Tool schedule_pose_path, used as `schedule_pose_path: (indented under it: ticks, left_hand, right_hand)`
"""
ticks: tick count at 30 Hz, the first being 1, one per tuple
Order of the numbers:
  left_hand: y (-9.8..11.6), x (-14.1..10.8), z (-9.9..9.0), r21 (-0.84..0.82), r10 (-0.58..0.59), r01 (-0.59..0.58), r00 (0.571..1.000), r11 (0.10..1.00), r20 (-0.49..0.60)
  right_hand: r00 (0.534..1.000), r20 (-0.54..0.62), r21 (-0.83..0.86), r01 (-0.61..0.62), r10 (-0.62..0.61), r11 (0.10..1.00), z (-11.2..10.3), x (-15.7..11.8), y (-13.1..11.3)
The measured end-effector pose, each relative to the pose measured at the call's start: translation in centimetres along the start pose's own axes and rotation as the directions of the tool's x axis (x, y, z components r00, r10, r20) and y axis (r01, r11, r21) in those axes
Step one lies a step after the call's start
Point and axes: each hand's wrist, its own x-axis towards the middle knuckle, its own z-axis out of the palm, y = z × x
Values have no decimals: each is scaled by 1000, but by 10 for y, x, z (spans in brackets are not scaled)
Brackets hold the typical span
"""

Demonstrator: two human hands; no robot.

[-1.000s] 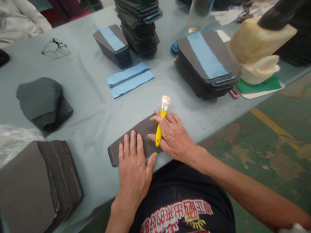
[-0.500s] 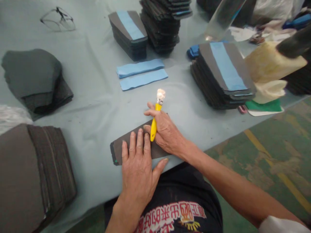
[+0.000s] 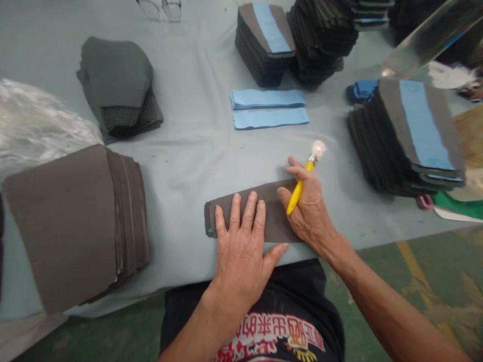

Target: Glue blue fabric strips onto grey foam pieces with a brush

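Left hand [image 3: 243, 246]: palm down, fingers straight and a bit spread, pressed on the dark grey panel [image 3: 277, 211], gripping nothing. Thumb sits out past the panel's near edge.

Right hand [image 3: 311, 201]: partly curled, yellow brush [image 3: 300, 188] held between thumb and fingers. Handle end is over the panel; metal collar and whitish bristles point up and right, clear of it. Thumb tip is over the panel's right half.

Panel lies flat on the counter [image 3: 188, 201], right in front of me near the edge. At its left end a darker edge strip [image 3: 207, 213] shows, with a small green mark on it.

Writing: my dark garment [image 3: 177, 322] has white Chinese characters [image 3: 281, 329] outlined in red. Right to left I read 真正晒出来的; the rest is covered by my left arm, second line too cut off to read. Yellow rayed mark by the lower right. Clear cylinder [image 3: 418, 50], far right, has a blue patch, too blurred to read.

Around the panel: two rows of light blue strips [image 3: 269, 118] beyond it, blue-striped stack [image 3: 411, 130] to the right, plain grey stack [image 3: 64, 216] to the left, glasses [image 3: 160, 10] at the far side.
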Motion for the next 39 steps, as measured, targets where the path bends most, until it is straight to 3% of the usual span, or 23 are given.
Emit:
schedule_pose_path:
  ticks: [3,5,7,11,15,19,23,27,34,39]
  left_hand:
    - [2,1,-2,-14,-6,7,1000,1000,28]
    - [5,1,-4,-34,-13,14,1000,999,23]
    - [9,0,-7,-50,-20,19,1000,999,-1]
    - [22,0,-4,-63,14,-18,998,998,-57]
    - [31,2,9,-82,47,-49,998,995,-29]
    - [30,0,21,-143,70,-70,998,987,-9]
    - [27,-4,27,-182,82,-100,991,978,-108]
    - [29,-5,28,-136,99,-125,978,983,-183]
    - [31,3,11,-157,109,-106,994,982,12]
    - [32,3,16,-147,99,-101,995,984,-21]
  right_hand:
    - [988,-141,112,-40,56,993,-11,0,-8]
    - [959,-252,255,-62,128,965,-20,3,-19]
    - [926,-290,409,-108,241,906,-31,8,-32]
    - [903,-125,597,-262,410,759,-47,17,-59]
    - [879,105,665,-410,465,625,-40,17,-81]
    - [875,235,660,-463,423,591,-13,16,-94]
    - [881,318,652,-472,351,594,3,22,-98]
    - [867,377,635,-497,325,591,7,28,-99]
    - [839,382,522,-542,387,659,16,28,-98]
    - [869,283,559,-493,406,667,15,29,-100]
